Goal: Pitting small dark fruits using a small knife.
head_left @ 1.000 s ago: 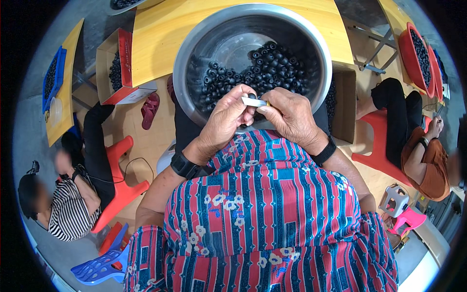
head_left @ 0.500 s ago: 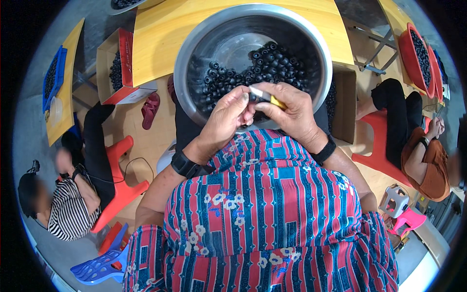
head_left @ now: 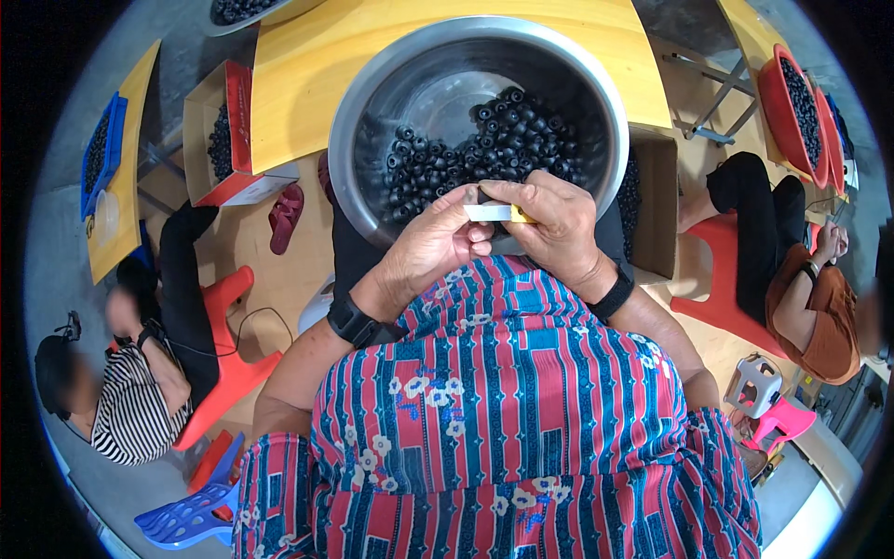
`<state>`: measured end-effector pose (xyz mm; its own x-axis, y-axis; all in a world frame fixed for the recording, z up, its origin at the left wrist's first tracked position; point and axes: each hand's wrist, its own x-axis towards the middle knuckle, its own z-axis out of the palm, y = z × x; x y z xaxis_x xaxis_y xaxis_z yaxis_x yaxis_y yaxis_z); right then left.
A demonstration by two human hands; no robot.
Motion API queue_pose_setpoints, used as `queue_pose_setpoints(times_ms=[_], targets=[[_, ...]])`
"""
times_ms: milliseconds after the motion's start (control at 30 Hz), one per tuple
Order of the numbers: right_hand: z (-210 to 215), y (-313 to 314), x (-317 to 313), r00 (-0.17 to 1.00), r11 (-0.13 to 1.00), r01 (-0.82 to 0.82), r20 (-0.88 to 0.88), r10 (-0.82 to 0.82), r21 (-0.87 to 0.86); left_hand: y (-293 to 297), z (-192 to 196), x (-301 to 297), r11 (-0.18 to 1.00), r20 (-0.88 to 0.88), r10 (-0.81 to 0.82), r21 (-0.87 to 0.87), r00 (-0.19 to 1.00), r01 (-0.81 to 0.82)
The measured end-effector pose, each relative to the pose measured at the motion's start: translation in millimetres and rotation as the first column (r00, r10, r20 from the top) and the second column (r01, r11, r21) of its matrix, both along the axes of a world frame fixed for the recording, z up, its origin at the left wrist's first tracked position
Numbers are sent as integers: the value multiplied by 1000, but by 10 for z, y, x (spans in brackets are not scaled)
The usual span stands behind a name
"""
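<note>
Nearest is the person's own striped, flowered shirt (head_left: 503, 419), filling the lower middle of the view. Above it both hands meet over the near rim of the steel bowl (head_left: 372, 112).

The left hand (head_left: 433, 252), with a black watch (head_left: 358, 323) on its wrist, has thumb and forefinger pinched on the left end of a small white strip (head_left: 486, 212). The right hand (head_left: 559, 228), wearing a black band (head_left: 615, 296), has its fingers curled together and pinches the strip's right end, where a bit of yellow (head_left: 521, 216) shows (whether that is a tool or part of the strip cannot be told). The strip lies level between the two hands, just over the bowl's near rim.

Inside the bowl, a heap of small dark rings (head_left: 484, 154) lies banked toward the near and right side; the far left of the bowl is bare metal. The bowl rests on a yellow table (head_left: 298, 74).

Right of the bowl stands a cardboard box (head_left: 656, 205), also holding dark pieces. Left of the bowl, past the table's edge, is a red-edged box (head_left: 219, 140) with more of them, and a red sandal (head_left: 284, 216) on the floor.

Farther left sits a person in a striped top (head_left: 130, 410) on a red stool (head_left: 233, 363); farther right, another person in brown (head_left: 810, 298) sits on a red stool too, with red trays (head_left: 792, 93) of dark pieces beyond.
</note>
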<state>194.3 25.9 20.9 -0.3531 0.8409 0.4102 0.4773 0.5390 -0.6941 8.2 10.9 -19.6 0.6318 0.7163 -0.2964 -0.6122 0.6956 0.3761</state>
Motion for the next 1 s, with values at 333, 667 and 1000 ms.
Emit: queue_pose_setpoints(times_ms=[333,667,1000], targets=[[37,-21,53,999,1000,-17,-41,17,-17,63,14,-73,985,-84,128,126,988,-117],[-17,0,121,971,973,190,-122,-206,-133,232,207,-22,697,-806,531,591,261,407],[-21,3,116,974,973,176,-118,-194,-148,499,125,57,479,-686,726,550,44,684]])
